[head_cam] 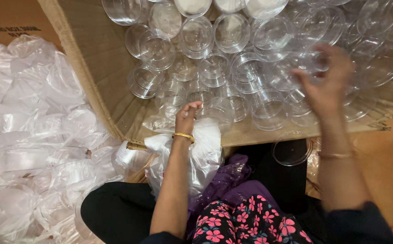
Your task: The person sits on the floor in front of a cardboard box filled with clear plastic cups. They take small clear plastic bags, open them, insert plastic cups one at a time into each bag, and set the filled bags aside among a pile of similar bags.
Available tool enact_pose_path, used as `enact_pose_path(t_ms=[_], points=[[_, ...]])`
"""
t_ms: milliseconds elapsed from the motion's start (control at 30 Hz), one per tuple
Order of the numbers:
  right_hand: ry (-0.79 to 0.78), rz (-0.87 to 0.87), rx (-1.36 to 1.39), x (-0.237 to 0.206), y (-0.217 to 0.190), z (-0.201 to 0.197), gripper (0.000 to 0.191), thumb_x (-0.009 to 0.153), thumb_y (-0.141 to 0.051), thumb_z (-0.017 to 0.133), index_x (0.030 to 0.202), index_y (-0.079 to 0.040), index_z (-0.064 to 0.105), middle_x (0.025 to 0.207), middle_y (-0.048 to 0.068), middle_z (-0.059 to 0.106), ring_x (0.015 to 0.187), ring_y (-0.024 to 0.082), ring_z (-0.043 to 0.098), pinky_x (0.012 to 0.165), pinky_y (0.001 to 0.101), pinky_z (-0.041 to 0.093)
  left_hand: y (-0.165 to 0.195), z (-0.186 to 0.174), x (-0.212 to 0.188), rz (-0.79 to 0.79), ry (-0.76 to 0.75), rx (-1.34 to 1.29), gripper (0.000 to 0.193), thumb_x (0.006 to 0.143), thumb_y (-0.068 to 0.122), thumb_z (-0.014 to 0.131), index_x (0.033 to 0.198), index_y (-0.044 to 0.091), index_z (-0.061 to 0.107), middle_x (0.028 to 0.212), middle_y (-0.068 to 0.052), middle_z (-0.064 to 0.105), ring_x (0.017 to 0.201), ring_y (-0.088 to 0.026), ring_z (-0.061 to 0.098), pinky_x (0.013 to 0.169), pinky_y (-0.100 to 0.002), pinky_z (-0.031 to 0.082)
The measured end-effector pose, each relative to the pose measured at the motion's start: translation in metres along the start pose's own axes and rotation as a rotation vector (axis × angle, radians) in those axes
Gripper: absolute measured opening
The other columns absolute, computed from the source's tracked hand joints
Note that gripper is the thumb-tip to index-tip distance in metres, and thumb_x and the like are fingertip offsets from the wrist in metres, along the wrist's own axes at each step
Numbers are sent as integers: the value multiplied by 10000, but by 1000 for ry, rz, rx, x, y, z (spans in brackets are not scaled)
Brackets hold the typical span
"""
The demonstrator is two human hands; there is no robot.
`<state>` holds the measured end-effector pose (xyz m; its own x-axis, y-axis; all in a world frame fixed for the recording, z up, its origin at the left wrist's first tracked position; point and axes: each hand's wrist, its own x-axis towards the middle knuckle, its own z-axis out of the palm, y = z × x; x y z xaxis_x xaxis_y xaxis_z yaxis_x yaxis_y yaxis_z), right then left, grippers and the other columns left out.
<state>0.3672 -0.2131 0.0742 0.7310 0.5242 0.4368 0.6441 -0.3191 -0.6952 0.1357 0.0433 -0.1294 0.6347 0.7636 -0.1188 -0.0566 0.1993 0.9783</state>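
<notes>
A big open cardboard box [98,68] lies in front of me, full of clear round plastic containers [214,68]. My left hand [186,118], with a gold bangle on the wrist, reaches over the box's front edge with fingers curled at the nearest containers; whether it grips one is unclear. Under that forearm sits a white plastic bag [205,153] holding more clear plastic. My right hand [327,81] is blurred, fingers spread, hovering over the containers at the right of the box and holding nothing that I can make out.
A heap of clear plastic lids and bags [34,135] fills the floor at the left. One clear round lid [291,149] lies by the box's front edge. My lap with floral cloth [246,221] is below. Another cardboard box [7,20] is at the top left.
</notes>
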Motion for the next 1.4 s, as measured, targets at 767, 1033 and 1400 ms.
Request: enact_pose_path(t_ms=[767, 1033, 1400], points=[[16, -96, 81, -22, -35, 56, 178, 954, 7, 771, 1126, -27, 737, 1083, 125, 704, 907, 215, 710, 715, 321, 598, 55, -11, -38, -114, -744, -531, 951, 947, 729, 547, 1564, 16, 423, 1474, -142, 639, 642, 25, 429, 583, -160, 348], [-247, 61, -151, -62, -48, 46, 370, 978, -311, 722, 1242, -51, 699, 1174, 148, 732, 1062, 292, 719, 873, 409, 574, 81, -15, -53, -17, -604, -735, 1125, 850, 792, 626, 1707, 320, 70, 1537, -236, 472, 683, -43, 450, 584, -186, 349], [-240, 298, -73, -114, 9, -19, 327, 979, -148, 797, 1244, -32, 645, 1078, 198, 667, 891, 216, 663, 814, 320, 555, 84, -10, -49, -29, -554, -801, 1143, 836, 796, 613, 1701, 279, 73, 1536, -275, 461, 836, -80, 584, 593, -188, 371]])
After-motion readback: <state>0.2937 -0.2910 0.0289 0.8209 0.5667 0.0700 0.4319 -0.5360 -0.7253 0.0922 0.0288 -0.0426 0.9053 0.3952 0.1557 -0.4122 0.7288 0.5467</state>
